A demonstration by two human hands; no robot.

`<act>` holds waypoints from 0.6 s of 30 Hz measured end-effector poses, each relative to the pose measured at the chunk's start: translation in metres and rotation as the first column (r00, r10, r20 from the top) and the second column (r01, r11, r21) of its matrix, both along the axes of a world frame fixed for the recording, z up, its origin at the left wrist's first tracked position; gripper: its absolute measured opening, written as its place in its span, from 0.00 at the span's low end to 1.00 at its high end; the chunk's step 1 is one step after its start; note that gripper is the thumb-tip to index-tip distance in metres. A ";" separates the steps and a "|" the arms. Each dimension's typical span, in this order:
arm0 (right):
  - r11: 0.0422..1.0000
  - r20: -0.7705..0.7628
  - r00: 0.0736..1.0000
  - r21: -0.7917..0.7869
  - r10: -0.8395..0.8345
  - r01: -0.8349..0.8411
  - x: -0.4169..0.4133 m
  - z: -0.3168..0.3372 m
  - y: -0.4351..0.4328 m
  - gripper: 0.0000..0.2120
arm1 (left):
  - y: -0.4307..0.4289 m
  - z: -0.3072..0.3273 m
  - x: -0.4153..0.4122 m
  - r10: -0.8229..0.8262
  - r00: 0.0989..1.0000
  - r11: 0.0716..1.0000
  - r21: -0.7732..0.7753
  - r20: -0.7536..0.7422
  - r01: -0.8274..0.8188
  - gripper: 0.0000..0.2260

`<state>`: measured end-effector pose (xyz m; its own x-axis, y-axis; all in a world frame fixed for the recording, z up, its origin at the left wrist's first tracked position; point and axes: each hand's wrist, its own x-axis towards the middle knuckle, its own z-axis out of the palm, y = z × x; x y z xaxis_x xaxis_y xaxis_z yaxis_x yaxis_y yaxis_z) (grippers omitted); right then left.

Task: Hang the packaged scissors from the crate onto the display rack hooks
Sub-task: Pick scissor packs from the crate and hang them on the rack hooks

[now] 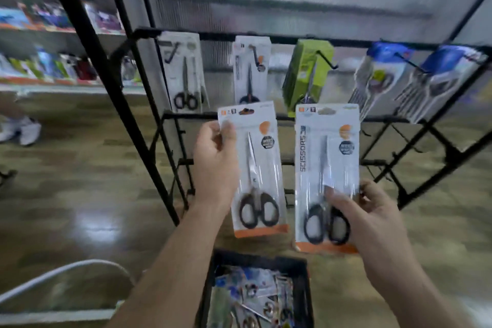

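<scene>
Each hand (215,165) grips a scissors pack (257,168) before the rack (292,36).

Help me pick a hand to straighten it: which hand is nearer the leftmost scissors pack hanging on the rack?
Left. The left hand is just below the leftmost pack; the right hand is lower and far to its right.

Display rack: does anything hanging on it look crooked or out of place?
The green pack hangs tilted, unlike the white scissors pack left of it. The blue-topped packs at right also lean, though the wide lens may exaggerate that.
</scene>
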<state>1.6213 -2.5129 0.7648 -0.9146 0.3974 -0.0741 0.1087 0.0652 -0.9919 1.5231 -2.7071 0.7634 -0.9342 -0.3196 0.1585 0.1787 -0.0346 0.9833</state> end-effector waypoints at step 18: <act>0.955 0.000 0.959 -0.090 0.283 -0.282 -0.089 0.025 0.032 0.07 | 0.033 0.045 -0.104 0.095 0.991 0.971 -0.230 0.092 -0.072 0.15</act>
<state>1.5328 -2.4814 0.7899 -0.9873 0.1144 -0.1098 0.1114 0.0078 -0.9937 1.4192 -2.6740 0.8081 -0.9207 -0.3637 0.1413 0.0705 0.2009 0.9771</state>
